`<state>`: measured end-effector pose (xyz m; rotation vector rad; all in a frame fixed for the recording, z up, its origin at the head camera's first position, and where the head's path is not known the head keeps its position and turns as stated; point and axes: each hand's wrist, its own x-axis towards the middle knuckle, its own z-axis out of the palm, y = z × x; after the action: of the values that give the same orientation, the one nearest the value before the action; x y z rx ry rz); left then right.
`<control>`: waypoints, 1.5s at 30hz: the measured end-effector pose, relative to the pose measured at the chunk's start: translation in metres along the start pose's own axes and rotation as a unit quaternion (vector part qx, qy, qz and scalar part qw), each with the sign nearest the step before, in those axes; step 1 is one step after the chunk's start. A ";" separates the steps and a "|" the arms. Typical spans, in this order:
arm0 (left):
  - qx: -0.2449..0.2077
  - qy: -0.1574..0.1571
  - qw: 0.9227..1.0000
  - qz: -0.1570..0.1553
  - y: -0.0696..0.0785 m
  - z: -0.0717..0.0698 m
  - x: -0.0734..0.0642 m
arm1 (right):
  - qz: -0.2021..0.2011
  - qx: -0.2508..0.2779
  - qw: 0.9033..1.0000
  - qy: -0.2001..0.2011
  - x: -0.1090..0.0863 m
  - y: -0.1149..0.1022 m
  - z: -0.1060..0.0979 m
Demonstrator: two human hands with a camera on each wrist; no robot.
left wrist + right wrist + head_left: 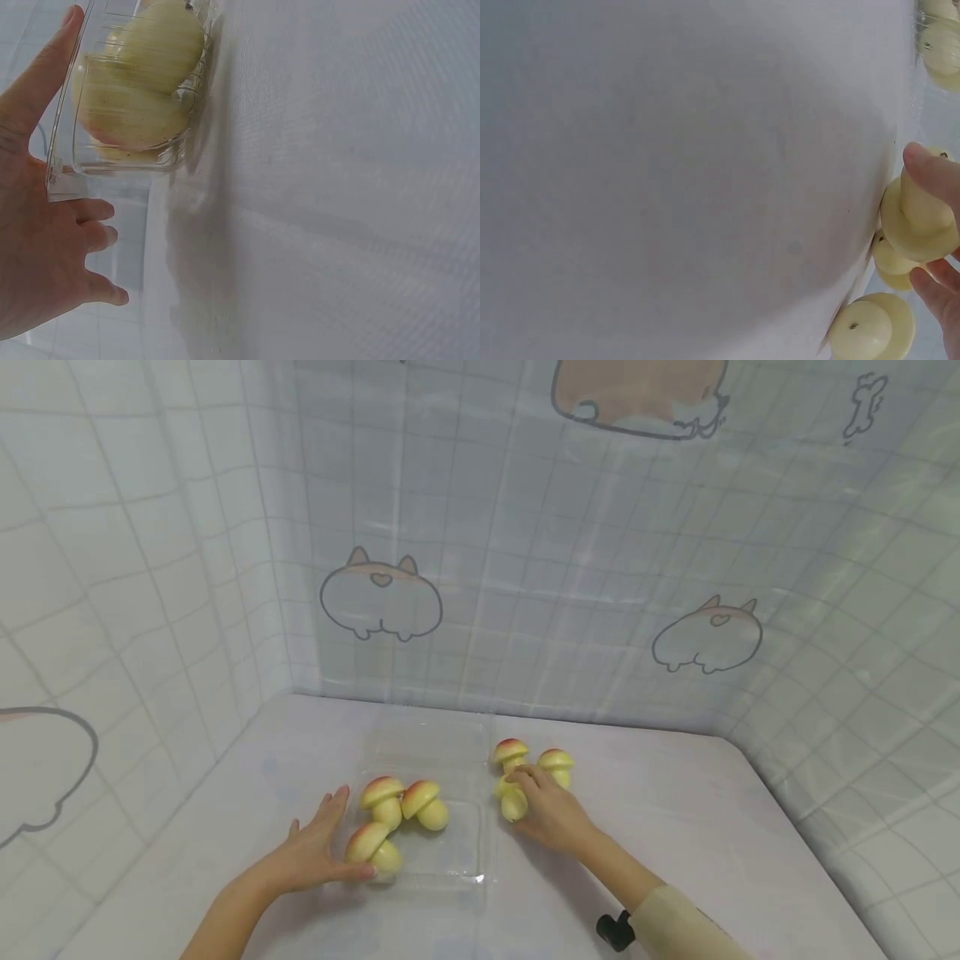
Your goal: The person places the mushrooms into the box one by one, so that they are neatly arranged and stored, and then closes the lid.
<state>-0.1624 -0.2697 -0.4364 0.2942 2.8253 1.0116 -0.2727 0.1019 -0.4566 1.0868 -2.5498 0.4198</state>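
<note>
My right hand (553,812) grips a yellow toy mushroom (513,804), its thumb lying across the stem in the right wrist view. Two more mushrooms with red-tinged caps, one farther back (512,753) and one to the right (556,767), stand close by that hand. A clear plastic box (482,843) holds three similar mushrooms on its left side: a back left one (382,802), one beside it (425,806) and a near one (373,850). My left hand (306,853) is at the box's left near corner, fingers spread and thumb along the rim.
The box's clear lid (427,739) lies folded back behind it. A small black object (617,932) is beside the right sleeve (678,920). Grid-patterned sheets with cartoon animals (382,602) enclose the pale table (660,827) at the back and both sides.
</note>
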 end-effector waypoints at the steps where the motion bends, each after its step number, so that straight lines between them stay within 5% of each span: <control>1: 0.003 0.000 1.000 0.000 0.000 0.000 0.000 | 0.002 0.000 1.000 0.003 0.000 0.000 0.001; 14: 0.004 -0.003 1.000 0.000 -0.001 0.000 0.000 | 0.013 0.035 0.999 0.025 -0.012 0.007 0.007; 23: 0.003 -0.003 1.000 0.003 0.000 -0.002 0.000 | 0.028 0.064 0.997 0.035 -0.022 0.013 -0.009; 35: -0.022 -0.012 1.000 0.000 0.000 -0.001 0.000 | -0.007 0.070 0.997 0.015 -0.031 0.007 -0.022; 45: -0.034 -0.016 0.999 -0.004 -0.001 -0.003 0.001 | -0.018 0.083 0.993 0.077 -0.024 0.000 -0.047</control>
<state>-0.1643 -0.2726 -0.4348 0.2885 2.7543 1.0901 -0.2480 0.1355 -0.4247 1.1111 -2.3908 0.6894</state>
